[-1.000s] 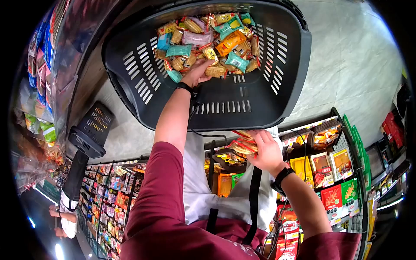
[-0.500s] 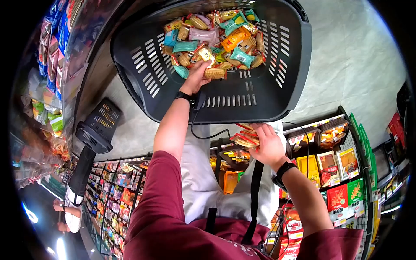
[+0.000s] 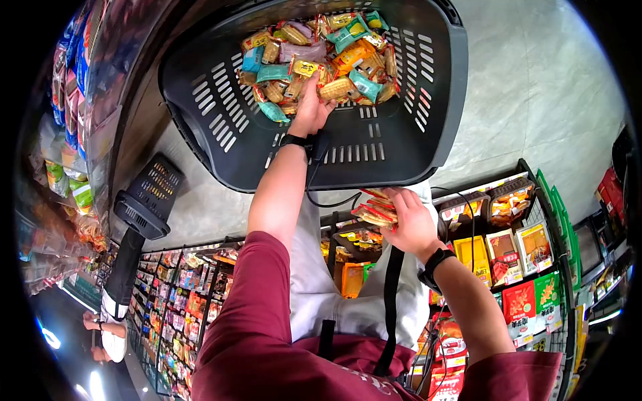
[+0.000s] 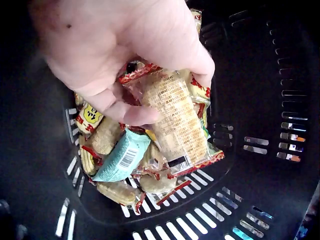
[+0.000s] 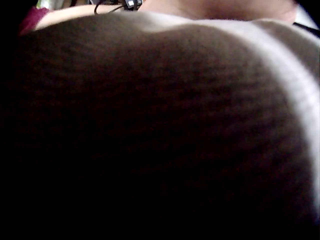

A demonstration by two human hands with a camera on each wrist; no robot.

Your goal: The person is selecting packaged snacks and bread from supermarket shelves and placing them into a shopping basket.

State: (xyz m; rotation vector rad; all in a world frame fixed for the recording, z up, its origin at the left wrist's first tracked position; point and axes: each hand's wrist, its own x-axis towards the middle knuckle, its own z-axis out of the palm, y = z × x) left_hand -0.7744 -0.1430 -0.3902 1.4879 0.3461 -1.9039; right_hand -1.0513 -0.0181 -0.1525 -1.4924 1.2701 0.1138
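Observation:
In the head view my left hand (image 3: 314, 110) reaches into the dark grey shopping basket (image 3: 234, 164), at the near edge of a pile of wrapped snacks (image 3: 274, 73). The left wrist view shows my left hand (image 4: 115, 55) pinching a wrapped biscuit (image 4: 175, 120) in a clear, red-edged wrapper between thumb and fingers. A teal packet (image 4: 124, 157) lies beside it. Below the basket's near rim, my right hand (image 3: 411, 224) grips several red-edged biscuit packets (image 3: 376, 208) in a stack. Dark, pale-edged cloth (image 5: 165, 125) fills most of the right wrist view, which hides those packets.
A smaller dark basket (image 3: 150, 194) stands on the floor at the left. Snack racks (image 3: 508, 260) rise at the lower right and more shelves (image 3: 180, 294) at the lower left. A black cable (image 3: 334, 204) hangs by the basket rim. Another person (image 3: 107, 331) is at far left.
My left hand has moved farther forward into the pile, and the biscuit packet by its fingers has shifted forward too. My right hand keeps hold of its packets in nearly the same place.

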